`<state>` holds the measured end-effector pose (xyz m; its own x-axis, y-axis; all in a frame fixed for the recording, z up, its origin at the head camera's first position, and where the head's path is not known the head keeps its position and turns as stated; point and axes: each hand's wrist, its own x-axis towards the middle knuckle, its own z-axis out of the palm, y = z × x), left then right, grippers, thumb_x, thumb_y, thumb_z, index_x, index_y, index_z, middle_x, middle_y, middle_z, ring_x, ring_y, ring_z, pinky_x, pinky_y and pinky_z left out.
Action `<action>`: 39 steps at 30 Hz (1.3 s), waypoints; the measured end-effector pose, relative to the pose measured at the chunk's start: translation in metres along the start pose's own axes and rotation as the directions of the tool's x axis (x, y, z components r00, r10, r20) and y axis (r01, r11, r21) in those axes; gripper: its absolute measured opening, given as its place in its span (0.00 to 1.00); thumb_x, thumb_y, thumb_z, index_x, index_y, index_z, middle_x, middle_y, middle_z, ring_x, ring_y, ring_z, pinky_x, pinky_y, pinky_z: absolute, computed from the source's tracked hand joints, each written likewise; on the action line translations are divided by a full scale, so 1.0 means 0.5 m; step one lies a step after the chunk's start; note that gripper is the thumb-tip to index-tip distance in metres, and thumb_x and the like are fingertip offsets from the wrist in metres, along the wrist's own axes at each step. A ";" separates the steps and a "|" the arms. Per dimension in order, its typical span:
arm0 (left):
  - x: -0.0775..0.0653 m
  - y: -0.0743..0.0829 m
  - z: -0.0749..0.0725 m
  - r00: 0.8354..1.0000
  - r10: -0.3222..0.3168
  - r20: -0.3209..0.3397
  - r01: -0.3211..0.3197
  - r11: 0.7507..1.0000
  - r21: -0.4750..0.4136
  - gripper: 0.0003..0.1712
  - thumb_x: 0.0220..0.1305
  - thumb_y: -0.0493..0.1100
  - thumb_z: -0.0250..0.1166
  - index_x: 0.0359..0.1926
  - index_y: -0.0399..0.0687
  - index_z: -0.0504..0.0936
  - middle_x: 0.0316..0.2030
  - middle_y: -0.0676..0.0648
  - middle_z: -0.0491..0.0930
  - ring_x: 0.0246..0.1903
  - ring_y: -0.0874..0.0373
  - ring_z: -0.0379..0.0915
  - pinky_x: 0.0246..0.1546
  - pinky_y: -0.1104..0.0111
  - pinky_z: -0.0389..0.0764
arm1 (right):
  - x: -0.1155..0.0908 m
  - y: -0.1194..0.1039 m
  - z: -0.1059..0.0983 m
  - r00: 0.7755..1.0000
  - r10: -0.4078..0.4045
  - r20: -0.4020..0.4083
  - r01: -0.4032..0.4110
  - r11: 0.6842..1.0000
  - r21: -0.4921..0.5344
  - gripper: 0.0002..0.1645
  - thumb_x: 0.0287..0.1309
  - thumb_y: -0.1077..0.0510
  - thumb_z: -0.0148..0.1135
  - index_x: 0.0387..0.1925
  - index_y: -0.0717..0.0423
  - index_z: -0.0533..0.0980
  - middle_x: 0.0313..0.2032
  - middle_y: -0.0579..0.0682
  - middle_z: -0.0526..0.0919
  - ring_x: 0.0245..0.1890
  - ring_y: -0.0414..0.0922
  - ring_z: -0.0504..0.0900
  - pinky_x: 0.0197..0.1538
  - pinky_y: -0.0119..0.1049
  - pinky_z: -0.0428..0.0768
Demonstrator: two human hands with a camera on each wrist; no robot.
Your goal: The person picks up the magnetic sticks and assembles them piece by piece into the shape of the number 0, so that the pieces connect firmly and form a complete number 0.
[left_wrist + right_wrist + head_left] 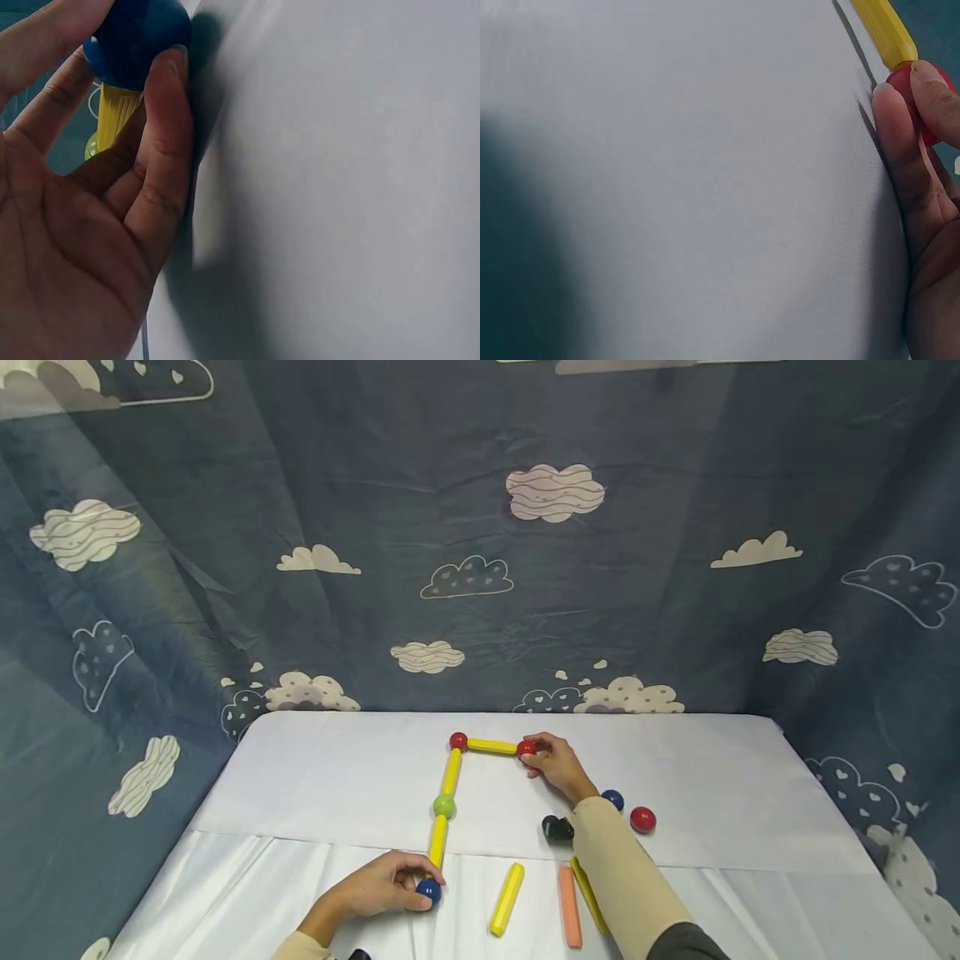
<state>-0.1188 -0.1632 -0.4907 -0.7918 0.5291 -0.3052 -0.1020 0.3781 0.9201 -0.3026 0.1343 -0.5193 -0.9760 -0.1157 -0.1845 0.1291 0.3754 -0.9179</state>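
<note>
My left hand pinches a blue ball at the near end of a joined chain on the table. From that ball a yellow stick runs up to a green ball, and a second yellow stick leads on to a red ball. There the chain turns right along another yellow stick. At its right end, another red ball is held between the thumb and fingers of my right hand. The right wrist view shows this red ball against the stick's tip.
Loose on the white table lie a yellow stick, an orange stick and a darker yellow stick partly under my right sleeve. A dark green ball, a blue ball and a red ball sit around the right forearm.
</note>
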 end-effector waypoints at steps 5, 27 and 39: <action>0.003 -0.003 0.004 1.000 0.001 -0.023 -0.001 1.000 0.017 0.16 0.54 0.36 0.72 0.45 0.48 0.84 0.33 0.50 0.78 0.25 0.61 0.67 0.26 0.74 0.69 | -0.005 -0.007 0.003 1.000 0.017 -0.002 -0.017 1.000 -0.004 0.27 0.58 0.64 0.65 0.60 0.58 0.72 0.53 0.60 0.75 0.26 0.43 0.79 0.35 0.32 0.81; 0.011 -0.008 0.003 0.994 0.092 -0.064 -0.084 0.990 0.112 0.14 0.51 0.39 0.74 0.42 0.50 0.86 0.27 0.53 0.76 0.24 0.65 0.68 0.25 0.75 0.70 | 0.009 -0.011 0.013 0.997 -0.005 -0.077 0.005 1.000 -0.006 0.27 0.60 0.64 0.64 0.61 0.60 0.71 0.53 0.61 0.73 0.24 0.41 0.77 0.27 0.32 0.80; 0.021 -0.014 -0.009 0.995 0.095 -0.003 -0.095 0.992 0.086 0.15 0.52 0.39 0.74 0.43 0.49 0.86 0.31 0.52 0.78 0.25 0.65 0.69 0.26 0.75 0.71 | 0.015 -0.018 0.013 0.996 0.015 -0.087 -0.017 0.999 -0.030 0.27 0.61 0.62 0.63 0.62 0.57 0.71 0.52 0.59 0.74 0.22 0.41 0.77 0.24 0.34 0.80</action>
<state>-0.1290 -0.1637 -0.4992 -0.7997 0.5605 -0.2153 0.0257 0.3902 0.9204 -0.3098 0.1241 -0.5145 -0.9855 -0.0301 -0.1669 0.1407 0.4045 -0.9037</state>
